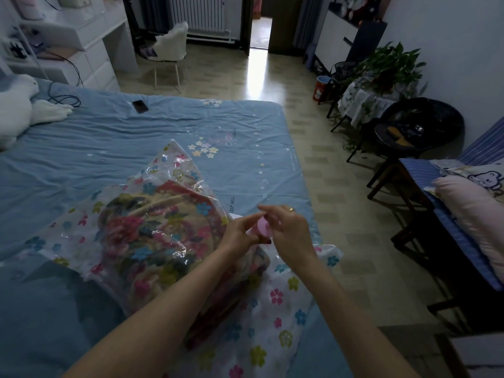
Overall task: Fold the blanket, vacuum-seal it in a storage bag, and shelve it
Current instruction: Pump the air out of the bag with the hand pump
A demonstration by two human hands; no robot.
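At the bed's (pixel 114 148) six-o'clock edge the soft blanket (pixel 163 227) sits bagged in the slippery storage bag (pixel 272 309), where I see left hand (pixel 240 230) and right hand (pixel 289 227) pinching the pink valve (pixel 264 224).

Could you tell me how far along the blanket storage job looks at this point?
Done: the folded blanket is already inside the bag on the bed. In hand: the left hand and right hand both hold a small pink piece at the bag. Left: the bag looks puffy, so sealing and shelving remain.
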